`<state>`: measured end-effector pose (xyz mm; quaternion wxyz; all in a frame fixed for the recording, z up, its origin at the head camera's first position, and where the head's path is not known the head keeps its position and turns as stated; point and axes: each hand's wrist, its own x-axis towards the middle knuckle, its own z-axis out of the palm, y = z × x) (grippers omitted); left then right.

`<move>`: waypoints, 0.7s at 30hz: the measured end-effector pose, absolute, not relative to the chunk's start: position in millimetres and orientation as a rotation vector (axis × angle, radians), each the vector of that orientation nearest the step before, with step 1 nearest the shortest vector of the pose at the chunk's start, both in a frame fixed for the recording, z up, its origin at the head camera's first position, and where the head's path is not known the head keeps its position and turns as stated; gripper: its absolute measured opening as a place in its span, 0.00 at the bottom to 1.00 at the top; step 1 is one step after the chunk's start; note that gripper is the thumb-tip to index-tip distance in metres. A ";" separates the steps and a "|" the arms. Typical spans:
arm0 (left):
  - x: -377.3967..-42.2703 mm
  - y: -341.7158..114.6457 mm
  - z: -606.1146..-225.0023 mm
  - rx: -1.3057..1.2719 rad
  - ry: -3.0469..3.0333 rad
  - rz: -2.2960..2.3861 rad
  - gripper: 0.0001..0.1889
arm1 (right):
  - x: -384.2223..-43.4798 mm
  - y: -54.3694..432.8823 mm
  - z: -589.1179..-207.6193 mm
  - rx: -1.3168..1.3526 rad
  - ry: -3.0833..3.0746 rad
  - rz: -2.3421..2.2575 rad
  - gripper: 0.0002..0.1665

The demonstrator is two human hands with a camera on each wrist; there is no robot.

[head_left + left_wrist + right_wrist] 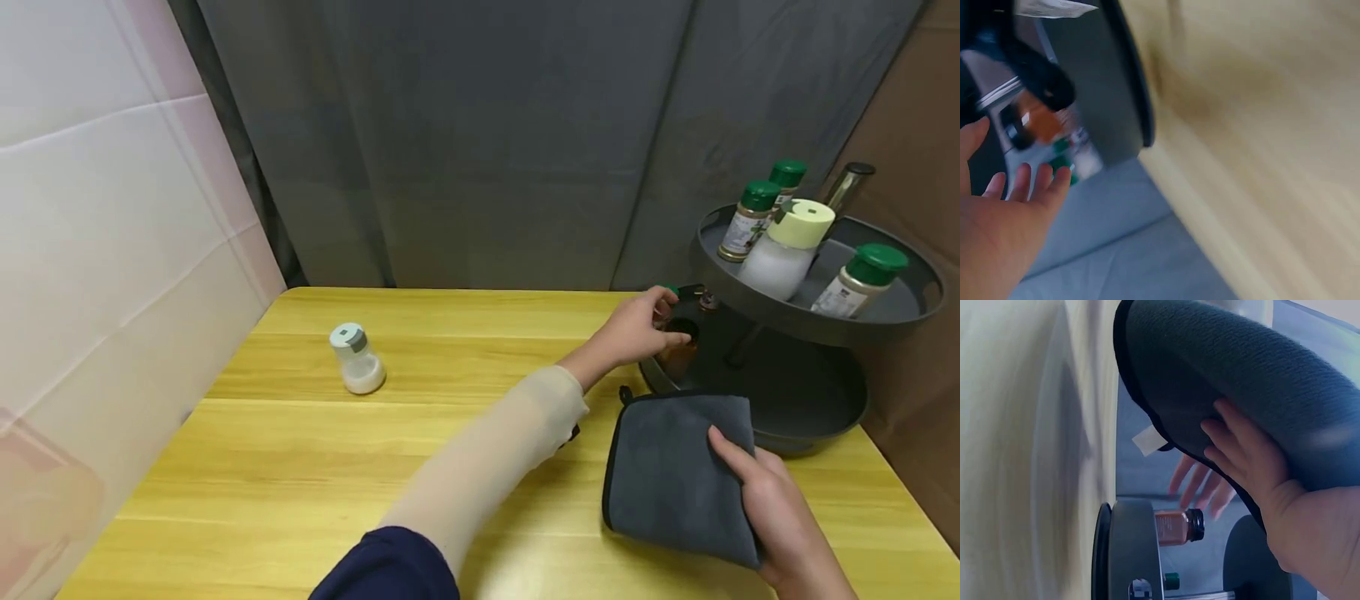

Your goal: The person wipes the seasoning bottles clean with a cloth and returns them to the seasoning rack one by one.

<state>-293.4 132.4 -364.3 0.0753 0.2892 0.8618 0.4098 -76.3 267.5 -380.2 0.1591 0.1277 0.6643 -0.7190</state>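
My left hand (pixel 637 327) reaches to the left rim of the lower tier (pixel 772 400) of a dark two-tier rack. Close to its fingers stands a small jar (pixel 1174 527) with a black lid and reddish-brown contents. In the left wrist view the fingers (pixel 1040 182) are spread and grip nothing. My right hand (pixel 780 508) holds a folded grey cloth (pixel 678 475) with black edging, thumb on top and fingers beneath. A black loop shows at the cloth's upper left corner in the head view, and a white tag (pixel 1149 440) hangs from it in the right wrist view.
The upper tier (pixel 795 333) carries several green-capped spice jars (pixel 862 279), a cream-capped shaker (pixel 787 250) and a dark-capped bottle (pixel 847 187). A white shaker (pixel 358 358) stands on the left of the wooden table (pixel 262 475). Grey curtain (pixel 480 150) hangs behind.
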 end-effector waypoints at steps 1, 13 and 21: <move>-292.8 126.9 -359.4 0.874 2.594 1.231 0.29 | -77.6 266.9 -380.6 0.349 1.908 -2.068 0.39; -258.5 34.2 -296.6 1.051 2.764 1.288 0.19 | -101.0 244.2 -367.3 0.093 1.894 -2.167 0.40; -222.5 -38.8 -295.8 0.982 2.854 1.364 0.13 | -114.9 222.8 -352.7 -0.039 1.904 -2.224 0.37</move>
